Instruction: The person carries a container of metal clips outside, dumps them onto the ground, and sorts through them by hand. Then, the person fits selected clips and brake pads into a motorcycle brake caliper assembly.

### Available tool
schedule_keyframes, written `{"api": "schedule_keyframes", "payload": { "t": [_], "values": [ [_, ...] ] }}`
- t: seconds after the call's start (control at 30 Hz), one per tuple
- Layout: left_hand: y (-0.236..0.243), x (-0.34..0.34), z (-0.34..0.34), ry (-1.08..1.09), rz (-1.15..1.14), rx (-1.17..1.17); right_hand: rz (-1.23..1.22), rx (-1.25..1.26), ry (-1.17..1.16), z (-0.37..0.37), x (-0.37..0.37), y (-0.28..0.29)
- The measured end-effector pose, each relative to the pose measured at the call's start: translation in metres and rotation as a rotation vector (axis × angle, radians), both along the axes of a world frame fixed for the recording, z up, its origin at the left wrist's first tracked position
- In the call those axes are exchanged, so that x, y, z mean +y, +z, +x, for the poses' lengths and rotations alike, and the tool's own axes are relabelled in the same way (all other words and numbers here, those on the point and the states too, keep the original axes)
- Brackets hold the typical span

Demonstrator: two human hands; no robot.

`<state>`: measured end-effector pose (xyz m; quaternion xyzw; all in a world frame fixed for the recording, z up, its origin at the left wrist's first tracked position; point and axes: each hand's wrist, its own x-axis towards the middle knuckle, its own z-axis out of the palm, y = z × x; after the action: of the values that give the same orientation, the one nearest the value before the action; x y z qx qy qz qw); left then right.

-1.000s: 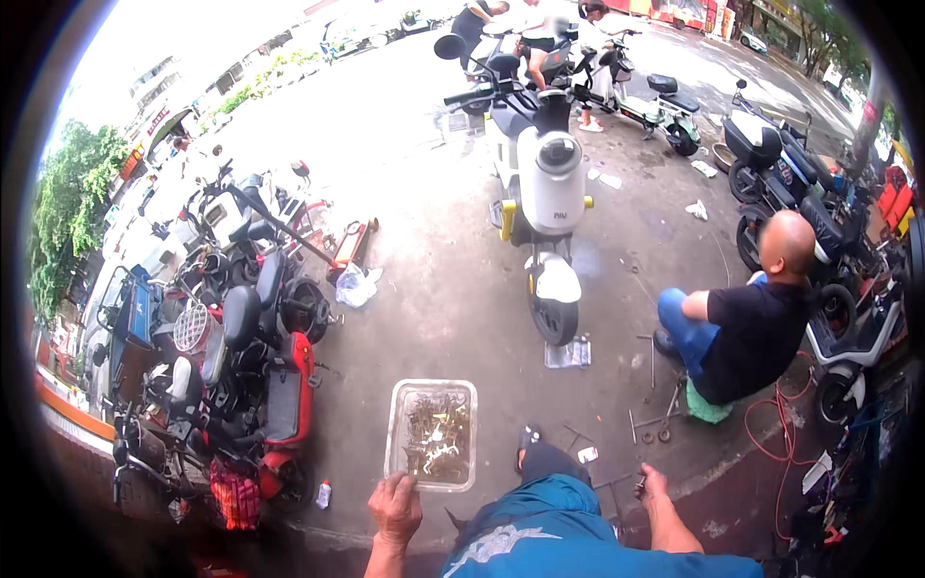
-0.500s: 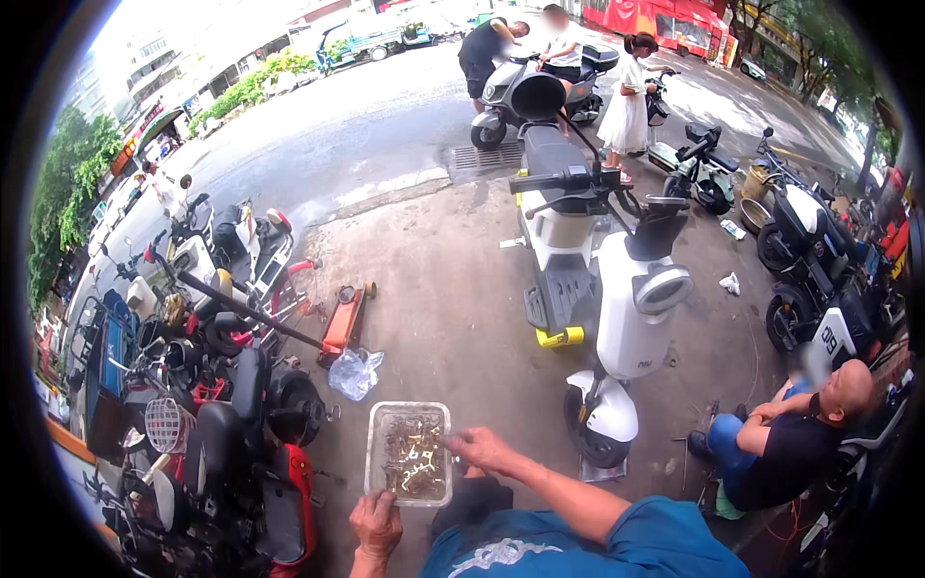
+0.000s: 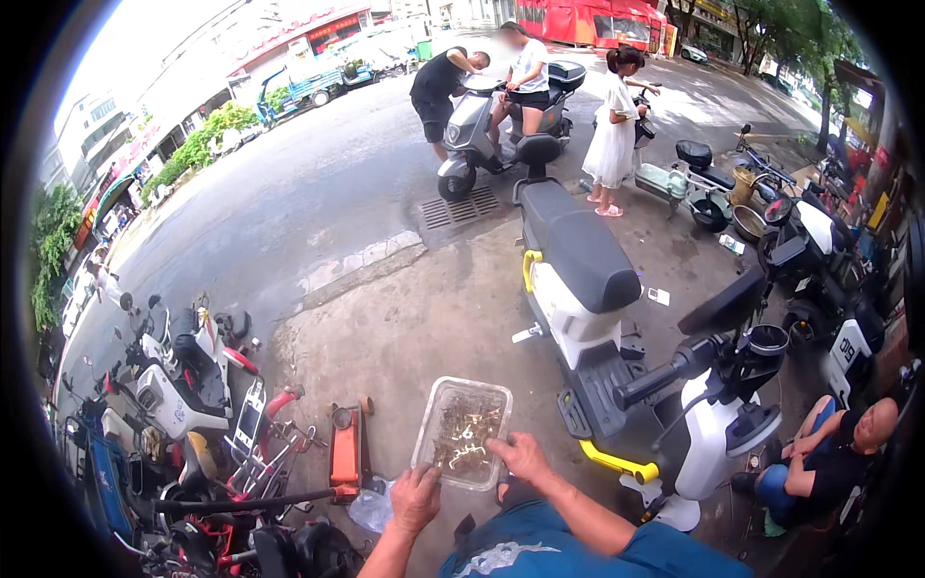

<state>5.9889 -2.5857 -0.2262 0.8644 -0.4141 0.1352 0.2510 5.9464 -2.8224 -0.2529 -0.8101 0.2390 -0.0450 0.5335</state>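
Note:
A clear plastic box (image 3: 506,409) with rounded corners hangs level in front of me. Small metal pieces (image 3: 462,424), some dark and some brassy, lie loose across its bottom; they look like screws and fittings. My left hand (image 3: 415,498) grips the near left corner of the box, fingers closed on the rim. On the opposite side, my right hand (image 3: 521,457) pinches the right rim. Any small piece inside my right fingers would be hidden from view.
To the right stands a white electric scooter (image 3: 699,433) with yellow bars. An orange floor jack (image 3: 345,448) and a crumpled plastic bag (image 3: 369,508) are left of the box, beside several parked scooters (image 3: 183,376). A person (image 3: 836,467) sits low at right.
My right hand has come down from over the box to its right rim. The box appears further right in the picture, and the whole view has shifted toward the scooter.

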Motion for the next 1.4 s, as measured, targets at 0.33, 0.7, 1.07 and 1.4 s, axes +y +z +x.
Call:
{"api": "schedule_keyframes", "payload": {
  "t": [0.33, 0.7, 1.07, 1.4],
  "values": [
    [-0.016, -0.047, 0.268, 0.35, -0.455, 0.53, 0.118, -0.034, -0.149, 0.251, -0.047, 0.002],
    [-0.007, -0.153, 0.588, 0.154, -0.261, 1.317, 0.171, 0.162, -0.115, 0.483, -0.117, -0.001],
    [-0.041, -0.361, 0.843, -0.103, -0.195, 1.475, 0.145, -0.034, -0.286, 0.68, -0.279, -0.068],
    [-0.039, -0.52, 1.045, -0.082, -0.503, 1.595, 0.319, 0.18, -0.678, 0.804, -0.436, -0.039]
  ]
}}
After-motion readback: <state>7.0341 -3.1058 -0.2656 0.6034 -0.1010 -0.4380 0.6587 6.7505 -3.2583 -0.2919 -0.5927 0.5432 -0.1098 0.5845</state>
